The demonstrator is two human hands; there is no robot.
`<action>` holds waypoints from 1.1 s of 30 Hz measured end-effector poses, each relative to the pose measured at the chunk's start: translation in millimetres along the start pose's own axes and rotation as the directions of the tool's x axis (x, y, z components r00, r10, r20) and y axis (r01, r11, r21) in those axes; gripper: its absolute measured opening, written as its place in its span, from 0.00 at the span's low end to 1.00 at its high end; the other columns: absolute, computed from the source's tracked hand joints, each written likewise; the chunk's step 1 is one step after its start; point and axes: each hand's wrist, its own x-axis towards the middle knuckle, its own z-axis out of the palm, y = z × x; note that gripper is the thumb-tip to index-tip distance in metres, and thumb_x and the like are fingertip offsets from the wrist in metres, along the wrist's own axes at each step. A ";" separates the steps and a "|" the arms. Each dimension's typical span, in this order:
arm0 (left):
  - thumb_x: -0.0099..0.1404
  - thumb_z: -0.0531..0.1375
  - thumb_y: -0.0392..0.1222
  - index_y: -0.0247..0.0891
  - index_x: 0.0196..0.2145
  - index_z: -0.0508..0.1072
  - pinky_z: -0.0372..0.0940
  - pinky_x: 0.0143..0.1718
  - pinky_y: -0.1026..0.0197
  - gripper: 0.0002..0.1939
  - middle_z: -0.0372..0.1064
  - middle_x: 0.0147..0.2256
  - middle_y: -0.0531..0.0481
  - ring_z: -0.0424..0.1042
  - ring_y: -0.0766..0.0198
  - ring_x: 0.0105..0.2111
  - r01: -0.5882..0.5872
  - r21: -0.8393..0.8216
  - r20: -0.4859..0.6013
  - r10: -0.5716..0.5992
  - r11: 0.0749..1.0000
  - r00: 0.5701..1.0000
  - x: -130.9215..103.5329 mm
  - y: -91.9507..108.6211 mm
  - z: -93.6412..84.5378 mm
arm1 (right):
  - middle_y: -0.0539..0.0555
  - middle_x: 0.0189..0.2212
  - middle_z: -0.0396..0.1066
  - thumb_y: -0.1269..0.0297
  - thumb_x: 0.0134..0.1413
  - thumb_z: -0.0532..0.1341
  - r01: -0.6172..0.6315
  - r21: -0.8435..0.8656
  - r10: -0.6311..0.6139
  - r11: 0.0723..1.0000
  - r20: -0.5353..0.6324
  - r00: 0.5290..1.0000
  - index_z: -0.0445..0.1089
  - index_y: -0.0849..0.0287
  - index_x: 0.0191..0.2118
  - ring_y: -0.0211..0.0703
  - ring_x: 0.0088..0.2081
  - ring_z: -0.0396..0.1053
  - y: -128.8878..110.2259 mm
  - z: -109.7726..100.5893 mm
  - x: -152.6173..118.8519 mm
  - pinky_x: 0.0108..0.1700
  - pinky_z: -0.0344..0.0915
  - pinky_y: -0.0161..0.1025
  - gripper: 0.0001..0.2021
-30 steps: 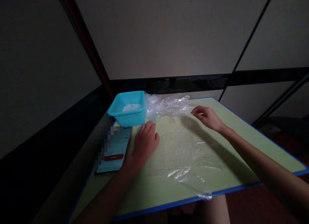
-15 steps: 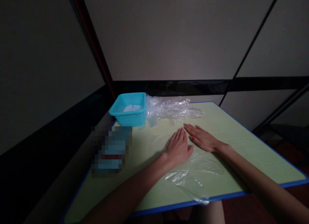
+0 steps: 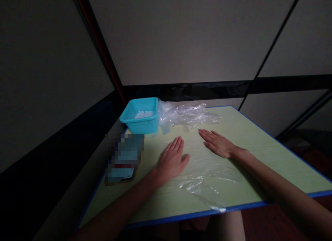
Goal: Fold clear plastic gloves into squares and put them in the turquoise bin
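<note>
A thin clear plastic bag [image 3: 201, 187] lies spread over the middle of the table, its crinkled lower end reaching the near edge. My left hand [image 3: 171, 160] rests flat on the bag's left part, fingers stretched out and the thumb apart. Flat on its upper right part lies my right hand [image 3: 217, 144], fingers extended towards the back of the table. Neither hand grips anything. The bag's upper outline is hard to make out against the pale tabletop.
The yellow-green table [image 3: 261, 165] has a blue edge. A turquoise plastic basin [image 3: 141, 126] with something whitish inside stands at the back left. Beside it lies a heap of crumpled clear plastic bags [image 3: 189, 114]. A blurred-out flat object [image 3: 126, 158] sits at the left edge.
My left hand has slid left across the plastic bag, away from my right hand. The right hand stays nearly in place. The view has shifted slightly.
</note>
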 end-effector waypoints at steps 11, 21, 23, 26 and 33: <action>0.66 0.42 0.52 0.25 0.59 0.51 0.42 0.59 0.54 0.31 0.43 0.61 0.37 0.42 0.55 0.61 0.056 -0.026 -0.010 -0.057 0.998 0.998 9.3 -6.3 1.0 | 0.51 0.62 0.40 0.52 0.61 0.39 0.014 0.042 -0.014 0.999 0.014 1.000 0.39 0.50 0.63 0.46 0.62 0.39 23.1 -2.5 15.9 0.60 0.42 0.52 0.26; 0.66 0.43 0.54 0.31 0.58 0.53 0.43 0.58 0.53 0.30 0.43 0.61 0.38 0.42 0.54 0.61 0.101 -0.038 -0.030 -0.102 0.994 0.994 -5.6 -14.9 -0.3 | 0.52 0.62 0.42 0.50 0.60 0.39 -0.154 0.085 0.153 0.984 0.018 0.988 0.42 0.54 0.63 0.46 0.62 0.38 33.7 -5.0 15.0 0.61 0.39 0.52 0.28; 0.66 0.42 0.54 0.31 0.58 0.53 0.43 0.58 0.53 0.30 0.43 0.61 0.38 0.42 0.54 0.61 0.103 -0.040 -0.031 -0.105 0.994 0.994 -5.1 -13.8 -0.8 | 0.54 0.62 0.42 0.51 0.60 0.38 -0.222 0.124 0.225 0.967 -0.006 0.974 0.42 0.56 0.63 0.47 0.62 0.38 33.4 -6.5 11.7 0.61 0.39 0.53 0.28; 0.66 0.41 0.55 0.30 0.58 0.53 0.43 0.58 0.53 0.30 0.43 0.61 0.38 0.42 0.54 0.61 0.106 -0.040 -0.024 -0.107 0.994 0.994 -4.6 -13.0 -1.8 | 0.57 0.62 0.38 0.50 0.60 0.36 -0.257 0.149 0.263 0.955 -0.026 0.964 0.38 0.60 0.64 0.48 0.62 0.37 23.0 -8.8 -1.3 0.60 0.41 0.53 0.30; 0.66 0.41 0.55 0.31 0.58 0.53 0.42 0.58 0.53 0.30 0.43 0.61 0.38 0.41 0.54 0.61 0.096 -0.056 -0.040 -0.099 0.994 0.994 -5.0 -13.9 -0.7 | 0.54 0.63 0.36 0.47 0.59 0.39 -0.118 -0.048 0.118 0.992 -0.006 0.993 0.29 0.54 0.64 0.49 0.62 0.36 -9.0 -2.6 -39.5 0.60 0.41 0.55 0.32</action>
